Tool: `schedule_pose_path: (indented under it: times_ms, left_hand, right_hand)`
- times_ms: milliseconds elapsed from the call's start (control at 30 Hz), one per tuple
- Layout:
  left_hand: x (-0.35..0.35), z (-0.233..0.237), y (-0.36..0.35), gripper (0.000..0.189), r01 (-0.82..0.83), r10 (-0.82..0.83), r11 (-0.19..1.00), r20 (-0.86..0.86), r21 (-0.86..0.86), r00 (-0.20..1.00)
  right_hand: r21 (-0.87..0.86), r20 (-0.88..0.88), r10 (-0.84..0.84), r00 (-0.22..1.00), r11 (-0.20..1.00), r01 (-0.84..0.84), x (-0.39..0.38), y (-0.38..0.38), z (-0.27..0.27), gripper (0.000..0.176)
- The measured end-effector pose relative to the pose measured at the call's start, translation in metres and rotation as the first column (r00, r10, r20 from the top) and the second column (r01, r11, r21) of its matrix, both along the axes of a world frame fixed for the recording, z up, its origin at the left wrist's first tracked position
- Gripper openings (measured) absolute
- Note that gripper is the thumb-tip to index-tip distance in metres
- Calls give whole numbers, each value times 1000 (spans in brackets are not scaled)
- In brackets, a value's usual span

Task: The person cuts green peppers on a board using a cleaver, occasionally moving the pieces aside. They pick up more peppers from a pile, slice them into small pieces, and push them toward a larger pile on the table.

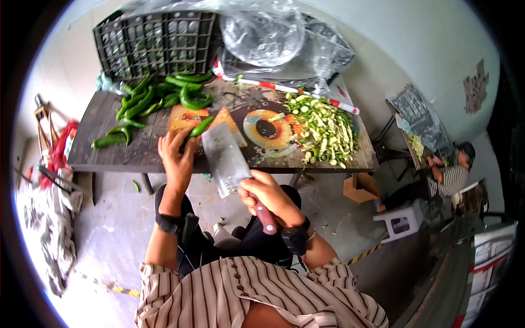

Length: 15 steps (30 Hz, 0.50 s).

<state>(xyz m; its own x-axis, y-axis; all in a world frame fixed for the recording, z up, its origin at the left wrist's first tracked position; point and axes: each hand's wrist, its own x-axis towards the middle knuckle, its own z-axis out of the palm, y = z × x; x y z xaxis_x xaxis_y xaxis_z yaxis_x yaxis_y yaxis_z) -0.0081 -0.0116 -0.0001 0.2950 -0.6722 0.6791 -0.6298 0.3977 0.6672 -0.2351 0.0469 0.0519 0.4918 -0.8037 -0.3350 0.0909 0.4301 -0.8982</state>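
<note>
My right hand [266,192] grips the wooden handle of a cleaver [223,156], its broad blade angled up and left over the table's front edge. Beside the blade, my left hand [178,152] has its fingers closed on the lower end of a green chili pepper [202,127]. That pepper lies on the dark wooden table [109,156], on an orange painted patch. A pile of whole green peppers [142,101] sits behind and left of my left hand. To the right is a heap of chopped peppers [322,131], pale and green.
A black plastic crate [156,46] stands on its side at the back left, near clear plastic bags [262,38]. A red-and-white strip [284,88] crosses behind the chopped heap. Right, another person [451,175] sits at a second table, near a cardboard box [361,187] and grey stool [402,218].
</note>
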Motion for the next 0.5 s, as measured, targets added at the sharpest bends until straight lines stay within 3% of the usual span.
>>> schedule_pose_path:
  times_ms: [100, 267, 367, 500]
  left_hand:
    - [0, 12, 9, 24, -5, -1, 996, 63, 93, 998]
    - [-4, 14, 12, 29, -46, 19, 993, 238, 107, 971]
    - [-13, 13, 11, 31, -66, 28, 991, 302, 119, 953]
    - [-28, 15, 1, 28, 23, -67, 992, 369, 123, 927]
  right_hand:
    - [-32, -1, -34, 999, 999, 34, -5, -22, -15, 15]
    - [-171, -43, -308, 950, 939, 297, -61, -52, -9, 14]
    - [-296, -215, -504, 837, 850, 436, -104, -64, -1, 9]
    - [-332, -164, -618, 769, 769, 547, -129, -54, 13, 8]
